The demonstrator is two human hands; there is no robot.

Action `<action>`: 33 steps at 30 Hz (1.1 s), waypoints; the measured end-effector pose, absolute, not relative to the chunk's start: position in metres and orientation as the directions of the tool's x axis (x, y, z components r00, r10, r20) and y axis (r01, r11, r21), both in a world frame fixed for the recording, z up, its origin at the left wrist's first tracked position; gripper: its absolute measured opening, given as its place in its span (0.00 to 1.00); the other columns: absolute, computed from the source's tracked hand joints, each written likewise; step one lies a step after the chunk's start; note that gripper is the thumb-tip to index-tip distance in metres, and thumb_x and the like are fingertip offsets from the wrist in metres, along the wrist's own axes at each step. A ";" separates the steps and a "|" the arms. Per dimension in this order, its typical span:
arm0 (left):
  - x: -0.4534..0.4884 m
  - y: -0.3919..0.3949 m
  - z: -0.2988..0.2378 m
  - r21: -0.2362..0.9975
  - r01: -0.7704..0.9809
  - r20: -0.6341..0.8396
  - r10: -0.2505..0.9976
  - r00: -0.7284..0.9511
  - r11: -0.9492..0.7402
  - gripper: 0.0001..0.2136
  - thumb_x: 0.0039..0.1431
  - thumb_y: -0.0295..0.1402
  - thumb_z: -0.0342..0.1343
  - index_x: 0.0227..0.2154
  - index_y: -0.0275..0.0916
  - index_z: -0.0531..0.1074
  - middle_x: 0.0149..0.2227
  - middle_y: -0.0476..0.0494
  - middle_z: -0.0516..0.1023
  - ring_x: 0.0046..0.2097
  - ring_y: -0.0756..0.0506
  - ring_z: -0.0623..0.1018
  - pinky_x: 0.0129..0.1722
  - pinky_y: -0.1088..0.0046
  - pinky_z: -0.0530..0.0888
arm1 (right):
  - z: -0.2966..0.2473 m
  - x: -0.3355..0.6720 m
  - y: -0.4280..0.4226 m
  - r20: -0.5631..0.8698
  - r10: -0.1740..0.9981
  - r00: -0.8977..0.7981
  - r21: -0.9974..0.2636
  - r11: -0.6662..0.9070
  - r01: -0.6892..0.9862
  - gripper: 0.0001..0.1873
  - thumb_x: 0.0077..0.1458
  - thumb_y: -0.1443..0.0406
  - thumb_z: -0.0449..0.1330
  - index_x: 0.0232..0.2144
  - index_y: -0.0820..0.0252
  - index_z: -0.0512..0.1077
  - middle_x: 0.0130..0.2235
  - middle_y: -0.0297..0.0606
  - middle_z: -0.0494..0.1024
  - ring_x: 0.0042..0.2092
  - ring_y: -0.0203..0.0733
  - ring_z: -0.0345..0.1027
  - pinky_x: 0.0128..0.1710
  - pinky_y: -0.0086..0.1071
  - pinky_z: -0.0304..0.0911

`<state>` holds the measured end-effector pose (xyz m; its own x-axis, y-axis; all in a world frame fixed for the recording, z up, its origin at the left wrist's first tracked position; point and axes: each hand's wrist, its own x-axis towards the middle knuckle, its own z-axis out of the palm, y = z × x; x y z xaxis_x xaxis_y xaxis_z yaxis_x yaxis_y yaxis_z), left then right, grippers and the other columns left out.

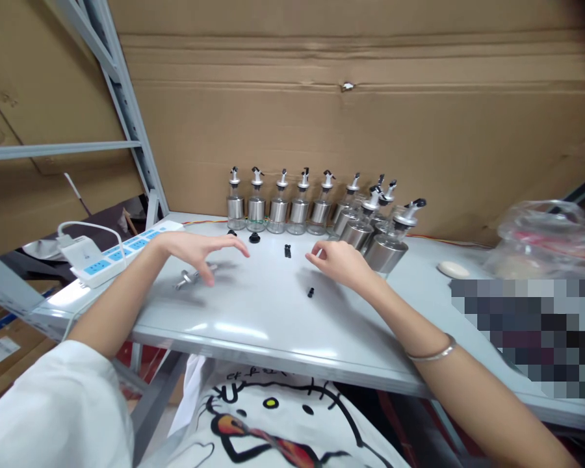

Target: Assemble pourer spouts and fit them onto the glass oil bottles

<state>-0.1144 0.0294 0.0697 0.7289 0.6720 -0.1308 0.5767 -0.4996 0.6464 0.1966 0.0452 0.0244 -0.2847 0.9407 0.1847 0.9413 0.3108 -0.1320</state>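
My left hand (202, 250) hovers over the left part of the table with its thumb and fingers spread, holding nothing. Under it lies a silver metal pourer piece (188, 278), partly covered by the thumb. My right hand (338, 261) is above the middle right, fingers loosely bent, with nothing visible between them. To its left lie small black pieces (287, 251) side by side. Nearer the front edge is another small black part (311, 292). A round black stopper (254, 238) sits beyond my left fingertips, with a second black stopper (232, 233) beside it.
Several glass oil bottles (299, 211) with steel sleeves and pourer tops line the back; one large bottle (387, 250) stands close behind my right hand. A power strip (127, 253) runs along the left. A whitish oval object (453, 269) and plastic bags (550, 240) are right.
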 end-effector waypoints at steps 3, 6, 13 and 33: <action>-0.136 0.032 0.070 0.568 0.663 -0.219 0.687 0.693 -0.488 0.37 0.29 0.32 0.71 0.50 0.45 0.69 0.54 0.44 0.69 0.56 0.37 0.67 0.54 0.68 0.64 | 0.024 0.197 0.045 0.181 0.943 -0.280 -0.143 0.307 0.941 0.13 0.58 0.58 0.52 0.34 0.57 0.74 0.35 0.39 0.80 0.39 0.46 0.73 0.33 0.31 0.58; -0.146 0.035 0.062 0.463 0.771 -0.292 0.747 0.598 -0.436 0.39 0.30 0.32 0.69 0.53 0.44 0.66 0.52 0.41 0.67 0.49 0.39 0.72 0.44 0.72 0.70 | 0.023 0.197 0.045 0.169 0.946 -0.278 -0.136 0.302 0.944 0.13 0.57 0.58 0.53 0.33 0.57 0.74 0.35 0.39 0.80 0.39 0.46 0.72 0.32 0.31 0.58; -0.137 0.042 0.055 0.357 0.904 -0.537 0.740 0.404 -0.234 0.37 0.37 0.37 0.64 0.55 0.44 0.58 0.48 0.41 0.70 0.38 0.46 0.75 0.34 0.75 0.72 | 0.022 0.198 0.047 0.151 0.942 -0.298 -0.119 0.317 0.941 0.13 0.58 0.58 0.52 0.34 0.57 0.74 0.36 0.39 0.80 0.38 0.46 0.72 0.32 0.31 0.58; -0.099 0.044 0.040 0.428 0.799 0.097 0.900 0.424 -0.422 0.15 0.54 0.44 0.55 0.34 0.35 0.72 0.32 0.45 0.78 0.33 0.48 0.75 0.30 0.77 0.68 | 0.024 0.195 0.041 0.239 0.928 -0.285 -0.148 0.325 0.934 0.11 0.57 0.61 0.53 0.34 0.56 0.74 0.35 0.37 0.81 0.38 0.46 0.73 0.30 0.31 0.56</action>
<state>-0.0990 0.0440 0.0404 0.4242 0.9004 0.0969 0.7991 -0.4224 0.4279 0.1948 0.0412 0.0244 -0.2855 0.9281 0.2389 0.9339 0.3254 -0.1482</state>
